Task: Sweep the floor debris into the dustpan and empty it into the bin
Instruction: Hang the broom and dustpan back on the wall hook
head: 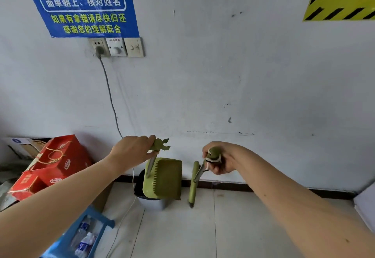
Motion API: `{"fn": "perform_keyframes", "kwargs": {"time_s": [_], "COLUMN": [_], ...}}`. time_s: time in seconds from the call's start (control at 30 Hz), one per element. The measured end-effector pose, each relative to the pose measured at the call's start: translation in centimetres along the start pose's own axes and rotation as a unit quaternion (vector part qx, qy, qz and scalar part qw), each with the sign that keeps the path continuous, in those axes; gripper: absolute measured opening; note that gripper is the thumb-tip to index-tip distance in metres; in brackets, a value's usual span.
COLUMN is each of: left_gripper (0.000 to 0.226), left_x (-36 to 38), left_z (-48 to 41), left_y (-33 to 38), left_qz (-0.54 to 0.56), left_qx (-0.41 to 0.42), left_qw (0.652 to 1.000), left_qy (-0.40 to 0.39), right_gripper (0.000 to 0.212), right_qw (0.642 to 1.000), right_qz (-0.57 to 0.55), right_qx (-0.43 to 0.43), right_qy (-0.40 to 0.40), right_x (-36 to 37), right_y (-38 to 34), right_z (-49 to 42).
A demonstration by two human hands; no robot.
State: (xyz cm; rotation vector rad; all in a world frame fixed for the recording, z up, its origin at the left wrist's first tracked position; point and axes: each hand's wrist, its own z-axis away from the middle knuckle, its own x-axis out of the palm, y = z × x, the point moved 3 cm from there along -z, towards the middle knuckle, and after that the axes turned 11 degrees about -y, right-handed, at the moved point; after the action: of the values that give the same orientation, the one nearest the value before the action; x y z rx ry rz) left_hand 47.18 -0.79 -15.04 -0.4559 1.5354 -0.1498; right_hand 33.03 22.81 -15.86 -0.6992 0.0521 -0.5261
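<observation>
My left hand grips the top of the green dustpan's handle. The dustpan hangs tilted over a small grey bin with a dark liner, standing on the floor by the wall. My right hand is closed around the top of the green broom's handle. The broom hangs upright just right of the dustpan, its bristle end close to the tiled floor. The inside of the bin is mostly hidden by the pan.
Red gift boxes are stacked at the left. A blue stool with plastic bottles beneath it stands at lower left. A grey cable drops from the wall socket. A white object edges in at right.
</observation>
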Motion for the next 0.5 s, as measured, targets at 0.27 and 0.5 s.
{"fn": "perform_keyframes", "kwargs": {"time_s": [0.27,0.5], "left_gripper": [0.042,0.052], "left_x": [-2.9,-8.2], "left_z": [0.4,-1.3], "left_y": [1.3,2.7], "left_qz": [0.045,0.041], "left_qx": [0.014,0.007], "left_qw": [0.999,0.985], "left_qy": [0.023,0.169], "right_gripper": [0.033,0.038], "right_qw": [0.987,0.959], "right_qz": [0.051,0.182], "right_qx": [-0.064,-0.12], "right_qy": [-0.137,-0.18], "right_x": [2.7,4.5], "right_y": [-7.0,-12.2], "right_z": [7.3,14.8]}}
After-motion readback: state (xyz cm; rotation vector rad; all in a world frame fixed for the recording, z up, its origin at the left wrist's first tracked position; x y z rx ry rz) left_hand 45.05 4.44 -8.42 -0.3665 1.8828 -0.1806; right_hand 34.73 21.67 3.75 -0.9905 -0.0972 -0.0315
